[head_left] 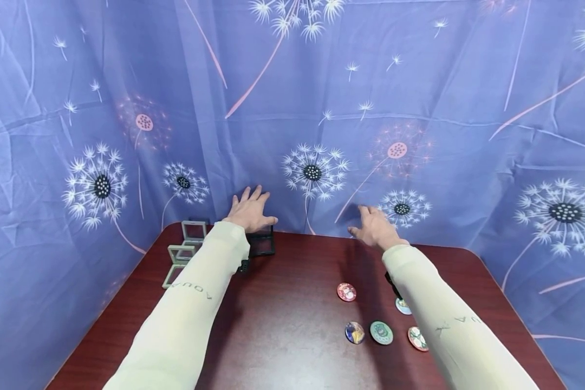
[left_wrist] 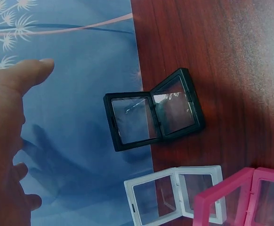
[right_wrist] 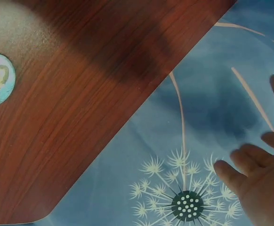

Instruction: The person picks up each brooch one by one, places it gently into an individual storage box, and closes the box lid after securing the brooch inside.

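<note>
My left hand [head_left: 251, 210] reaches over the table's far edge with its fingers spread, holding nothing. Beneath it stands a black hinged display frame [head_left: 273, 241] with clear windows, unfolded at an angle; the left wrist view shows this black frame [left_wrist: 197, 110] apart from the fingers. A white hinged frame [left_wrist: 177, 186] and a pink one [left_wrist: 253, 193] are unfolded beside it. My right hand [head_left: 374, 227], fingers loosely extended and empty, hovers near the far edge in front of the cloth. In the right wrist view its fingers [right_wrist: 245, 162] touch no object.
Two more unfolded frames, one greyish [head_left: 194, 223] and one pale green [head_left: 170, 254], stand at the table's left edge. Several round badges lie at right, among them a red one [head_left: 346, 292], a green one [head_left: 381, 332] and a blue one [head_left: 355, 332]. Blue dandelion-print cloth [head_left: 292, 130] hangs behind.
</note>
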Demonstrator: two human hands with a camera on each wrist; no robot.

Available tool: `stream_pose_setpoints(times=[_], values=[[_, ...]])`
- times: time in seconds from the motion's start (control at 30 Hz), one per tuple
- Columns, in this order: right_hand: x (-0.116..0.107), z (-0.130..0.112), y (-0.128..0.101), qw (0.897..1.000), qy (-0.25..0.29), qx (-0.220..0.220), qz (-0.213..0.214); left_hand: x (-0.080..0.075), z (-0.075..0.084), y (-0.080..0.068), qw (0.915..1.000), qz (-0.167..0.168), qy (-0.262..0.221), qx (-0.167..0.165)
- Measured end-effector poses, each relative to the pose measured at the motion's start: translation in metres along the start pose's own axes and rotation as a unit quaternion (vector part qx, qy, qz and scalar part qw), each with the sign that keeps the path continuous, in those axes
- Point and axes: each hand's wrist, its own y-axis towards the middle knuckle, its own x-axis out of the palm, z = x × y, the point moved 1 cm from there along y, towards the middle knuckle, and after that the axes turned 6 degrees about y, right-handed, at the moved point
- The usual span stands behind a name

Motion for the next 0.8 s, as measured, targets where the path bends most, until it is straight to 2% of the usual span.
stream_pose_setpoints(times=[0.43,0.8], values=[[0.022,-0.004,-0.011,0.995,0.011,-0.048,-0.084,0.009,-0.013,-0.001,1.0000,0.003,-0.005,-0.008],[0.042,-0.003,-0.022,0.992,0.007,-0.055,-0.113,0.014,-0.017,-0.005,0.9997,0.004,-0.022,-0.004]])
